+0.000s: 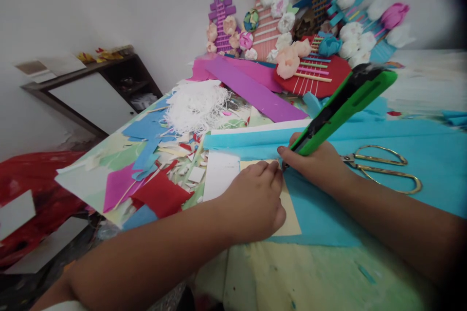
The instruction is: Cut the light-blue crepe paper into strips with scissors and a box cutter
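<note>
My right hand (316,163) is closed round a green and black utility knife (343,104), its tip down at the edge of a pale yellow card (290,214) lying on a light blue paper sheet (383,155). My left hand (253,199) presses on the card with fingers together and bent, right beside the knife tip. A white card (220,175) lies just left of my left hand.
Gold scissors (383,167) lie on the blue sheet to the right. Paper scraps (160,170) and white shreds (195,104) cover the left of the table. Paper flower crafts (292,24) lean on the wall behind. A dark shelf (91,87) stands at the left.
</note>
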A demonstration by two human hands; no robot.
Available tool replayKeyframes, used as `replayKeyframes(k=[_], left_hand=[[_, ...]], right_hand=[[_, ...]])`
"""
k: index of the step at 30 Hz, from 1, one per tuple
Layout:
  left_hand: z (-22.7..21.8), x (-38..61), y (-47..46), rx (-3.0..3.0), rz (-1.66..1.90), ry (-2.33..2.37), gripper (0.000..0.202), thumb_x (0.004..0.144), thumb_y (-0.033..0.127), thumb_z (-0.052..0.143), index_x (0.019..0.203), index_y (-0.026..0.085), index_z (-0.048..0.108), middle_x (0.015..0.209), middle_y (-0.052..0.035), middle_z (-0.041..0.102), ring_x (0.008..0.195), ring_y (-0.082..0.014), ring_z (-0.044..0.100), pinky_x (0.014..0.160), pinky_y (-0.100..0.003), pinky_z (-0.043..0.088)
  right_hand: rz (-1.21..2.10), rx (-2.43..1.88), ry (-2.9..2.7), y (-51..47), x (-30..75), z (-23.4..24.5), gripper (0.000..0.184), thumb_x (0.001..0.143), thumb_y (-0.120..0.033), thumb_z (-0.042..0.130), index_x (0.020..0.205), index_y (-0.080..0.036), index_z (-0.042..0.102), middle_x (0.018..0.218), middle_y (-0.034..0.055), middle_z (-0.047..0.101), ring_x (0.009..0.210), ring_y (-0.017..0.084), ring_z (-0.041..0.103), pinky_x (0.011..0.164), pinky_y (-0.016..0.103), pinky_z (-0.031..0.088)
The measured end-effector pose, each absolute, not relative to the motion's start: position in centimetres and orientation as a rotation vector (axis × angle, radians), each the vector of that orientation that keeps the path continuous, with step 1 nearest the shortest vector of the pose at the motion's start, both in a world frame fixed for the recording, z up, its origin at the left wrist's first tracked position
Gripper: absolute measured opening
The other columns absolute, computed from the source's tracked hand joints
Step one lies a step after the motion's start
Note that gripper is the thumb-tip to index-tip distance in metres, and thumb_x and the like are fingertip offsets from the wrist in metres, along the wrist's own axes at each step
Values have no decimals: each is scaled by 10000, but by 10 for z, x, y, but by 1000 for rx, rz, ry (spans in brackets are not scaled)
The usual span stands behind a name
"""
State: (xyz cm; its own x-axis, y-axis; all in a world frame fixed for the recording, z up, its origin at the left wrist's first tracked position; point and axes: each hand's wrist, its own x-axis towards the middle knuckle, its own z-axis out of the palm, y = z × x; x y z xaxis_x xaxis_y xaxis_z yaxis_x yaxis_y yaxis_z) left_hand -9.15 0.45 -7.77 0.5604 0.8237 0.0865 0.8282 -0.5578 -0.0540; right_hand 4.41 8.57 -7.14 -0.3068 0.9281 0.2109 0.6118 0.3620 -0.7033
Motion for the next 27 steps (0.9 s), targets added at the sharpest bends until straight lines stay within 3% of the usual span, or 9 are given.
replayKeyframes(k=[21, 27], left_hand=[[-75, -89, 6, -2686, -58, -1393, 459, 774, 283, 362, 1111, 1, 496, 1096, -175, 545, 1052, -285, 437, 918, -404, 334], [-73, -88, 6, -2664, -18, -1367, 433, 774, 278, 371, 1074, 9, 527, 1032, -160, 576, 1017, -278, 456, 932, -394, 322]], right_hand=[[639, -1248, -2113, 85, 44, -77, 331, 663, -465, 511, 525, -190, 388, 457, -40, 411, 460, 98, 402, 467, 235, 296], [630, -1230, -2165, 85, 43, -77, 310, 662, -465, 522, 552, -191, 425, 519, -26, 479, 496, 108, 434, 478, 237, 296]])
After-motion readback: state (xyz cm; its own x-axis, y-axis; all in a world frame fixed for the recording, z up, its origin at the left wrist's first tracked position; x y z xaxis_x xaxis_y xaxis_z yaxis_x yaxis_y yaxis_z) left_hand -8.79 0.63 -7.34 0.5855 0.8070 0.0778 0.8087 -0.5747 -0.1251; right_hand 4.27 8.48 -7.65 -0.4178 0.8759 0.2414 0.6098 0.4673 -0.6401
